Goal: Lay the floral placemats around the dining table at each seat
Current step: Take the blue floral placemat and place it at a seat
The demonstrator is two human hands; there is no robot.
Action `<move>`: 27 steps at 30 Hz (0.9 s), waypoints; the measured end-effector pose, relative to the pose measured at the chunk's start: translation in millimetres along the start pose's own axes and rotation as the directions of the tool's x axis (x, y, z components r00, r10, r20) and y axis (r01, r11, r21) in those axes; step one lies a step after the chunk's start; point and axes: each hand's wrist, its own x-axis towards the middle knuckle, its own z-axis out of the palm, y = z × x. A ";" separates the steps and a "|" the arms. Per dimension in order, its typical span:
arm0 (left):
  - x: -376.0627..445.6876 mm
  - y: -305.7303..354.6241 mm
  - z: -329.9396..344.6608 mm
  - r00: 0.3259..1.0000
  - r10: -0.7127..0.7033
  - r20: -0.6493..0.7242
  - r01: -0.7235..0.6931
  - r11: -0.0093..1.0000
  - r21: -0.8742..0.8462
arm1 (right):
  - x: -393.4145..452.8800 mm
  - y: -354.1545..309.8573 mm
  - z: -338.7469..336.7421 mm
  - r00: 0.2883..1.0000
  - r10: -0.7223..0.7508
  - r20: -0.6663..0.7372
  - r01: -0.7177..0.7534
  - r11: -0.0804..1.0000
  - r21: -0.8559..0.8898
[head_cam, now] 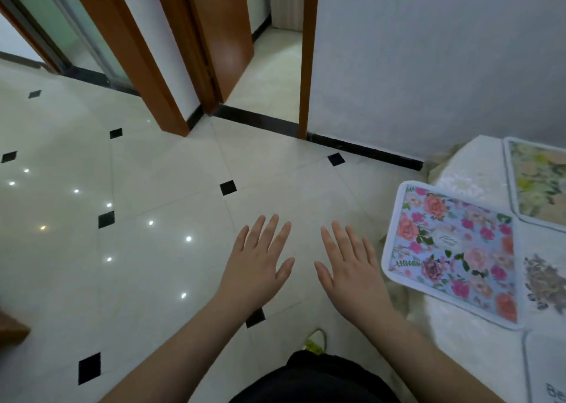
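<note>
A blue placemat with pink and orange flowers [453, 251] lies flat at the near left edge of the dining table [477, 169], which wears a white lace cloth. Beyond it sits a placemat with pale yellow and green flowers [539, 185], cut by the right frame edge. A white mat with a grey-brown flower print [545, 283] lies to the right, and another white mat with lettering [548, 372] is at the lower right. My left hand [257, 261] and my right hand [352, 267] hover palm down over the floor, fingers spread, holding nothing, left of the table.
Glossy white floor tiles [153, 206] with small black diamonds fill the left and middle. An open brown door [223, 34] and doorway stand ahead, a grey wall [428, 65] to the right. A brown wooden corner [12, 329] pokes in at the left edge.
</note>
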 end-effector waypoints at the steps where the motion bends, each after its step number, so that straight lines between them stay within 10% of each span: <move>1: 14.4 2.6 0.0 1.000 0.022 -0.003 -0.022 1.000 0.004 | 9.0 7.2 -1.1 1.000 0.006 0.002 -0.006 1.000 -0.001; 15: 184.7 16.6 -7.0 0.950 0.313 -0.017 -0.312 0.950 0.019 | 101.0 70.4 -13.7 0.963 0.264 -0.044 -0.265 0.964 -0.008; 27: 317.9 -1.6 -15.9 0.729 0.684 -0.015 -0.683 0.729 0.045 | 199.2 67.1 -30.6 0.832 0.550 -0.075 -0.553 0.833 -0.026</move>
